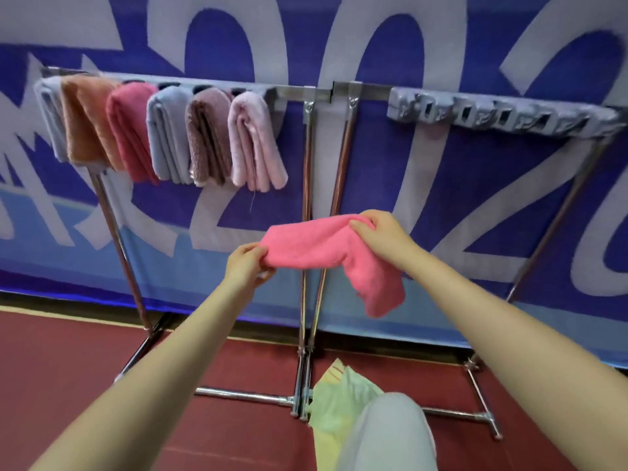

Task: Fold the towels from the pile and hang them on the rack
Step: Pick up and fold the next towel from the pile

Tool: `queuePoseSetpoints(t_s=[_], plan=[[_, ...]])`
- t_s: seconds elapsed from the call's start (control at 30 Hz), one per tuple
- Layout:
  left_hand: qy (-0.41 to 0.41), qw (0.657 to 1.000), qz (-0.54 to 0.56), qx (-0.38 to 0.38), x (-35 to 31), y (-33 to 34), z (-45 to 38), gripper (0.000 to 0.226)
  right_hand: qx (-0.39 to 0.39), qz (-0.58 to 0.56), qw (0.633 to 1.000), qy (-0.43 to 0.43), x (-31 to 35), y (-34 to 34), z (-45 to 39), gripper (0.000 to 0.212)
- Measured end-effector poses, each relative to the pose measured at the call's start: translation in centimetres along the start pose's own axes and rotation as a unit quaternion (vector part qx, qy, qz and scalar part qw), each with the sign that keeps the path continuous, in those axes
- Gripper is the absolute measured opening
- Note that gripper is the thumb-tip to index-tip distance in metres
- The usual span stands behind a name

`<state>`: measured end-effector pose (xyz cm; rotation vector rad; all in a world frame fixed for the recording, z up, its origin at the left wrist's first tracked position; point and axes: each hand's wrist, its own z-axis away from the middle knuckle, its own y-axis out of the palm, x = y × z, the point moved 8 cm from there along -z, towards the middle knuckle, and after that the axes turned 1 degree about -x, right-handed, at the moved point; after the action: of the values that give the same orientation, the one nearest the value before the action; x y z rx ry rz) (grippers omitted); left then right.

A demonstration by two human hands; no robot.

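The pile of towels (334,399) on the floor is partly hidden behind the person's knee (387,433) and cut off by the bottom edge. The right rack (503,112) runs out of the picture at the right edge. The big banner (441,164) is blurred, and its letters are cut off at the top.

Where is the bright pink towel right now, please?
The bright pink towel is mid-frame in the head view, held between both hands in front of the racks, right of the hanging towels.

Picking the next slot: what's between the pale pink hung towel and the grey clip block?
In the head view: bare rail, the two racks' joint, no towels between pale pink towel and clip block.
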<state>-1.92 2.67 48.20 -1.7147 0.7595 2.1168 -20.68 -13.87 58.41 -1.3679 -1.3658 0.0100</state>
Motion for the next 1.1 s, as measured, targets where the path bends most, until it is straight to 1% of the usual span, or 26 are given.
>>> queuePoseSetpoints(t_s=[0.17,0.3,0.37,0.4,0.47,0.5,0.57,0.67,0.73,0.87,1.0,1.1], plan=[[0.019,0.997,-0.055,0.043,-4.6,6.0,-1.2,0.023,-0.015,0.040,0.998,-0.036,3.3,-7.3,-4.7,0.034],[0.019,0.986,-0.142,0.083,-7.6,10.9,-1.0,0.022,-0.032,0.005,0.999,-0.007,5.2,-12.1,-7.8,0.036],[0.027,0.976,-0.202,0.080,-9.0,12.9,-1.6,0.014,-0.032,-0.002,0.999,0.008,5.7,-14.0,-9.3,0.035],[0.037,0.970,-0.228,0.070,-9.8,13.8,-2.0,0.019,-0.028,0.000,1.000,0.012,5.9,-14.7,-10.0,0.033],[0.069,0.962,-0.260,0.047,-12.0,15.5,-2.6,0.045,-0.020,0.030,0.999,0.002,6.2,-15.8,-11.4,0.030],[0.094,0.959,-0.265,0.039,-13.2,16.3,-2.8,0.051,-0.014,0.051,0.999,-0.007,6.3,-16.1,-12.1,0.032],[0.149,0.950,-0.272,0.037,-15.6,18.5,-3.2,0.050,-0.002,0.082,0.997,-0.014,6.1,-16.6,-13.6,0.036],[0.239,0.920,-0.303,0.065,-18.9,22.1,-3.5,0.031,0.001,0.089,0.996,-0.010,5.0,-17.6,-15.9,0.037],[0.285,0.904,-0.308,0.079,-20.7,24.1,-3.9,0.026,-0.003,0.086,0.996,-0.017,4.5,-18.4,-17.3,0.038],[0.323,0.894,-0.294,0.102,-22.1,27.4,-5.8,0.033,-0.001,0.069,0.997,-0.027,4.0,-19.3,-20.0,0.034],[0.328,0.898,-0.264,0.129,-21.4,29.6,-7.5,0.038,0.002,0.052,0.998,-0.027,2.5,-19.4,-21.8,0.032],[0.338,0.894,-0.263,0.129,-20.3,30.4,-8.3,0.041,-0.001,0.050,0.998,-0.028,0.7,-19.3,-22.3,0.027]])
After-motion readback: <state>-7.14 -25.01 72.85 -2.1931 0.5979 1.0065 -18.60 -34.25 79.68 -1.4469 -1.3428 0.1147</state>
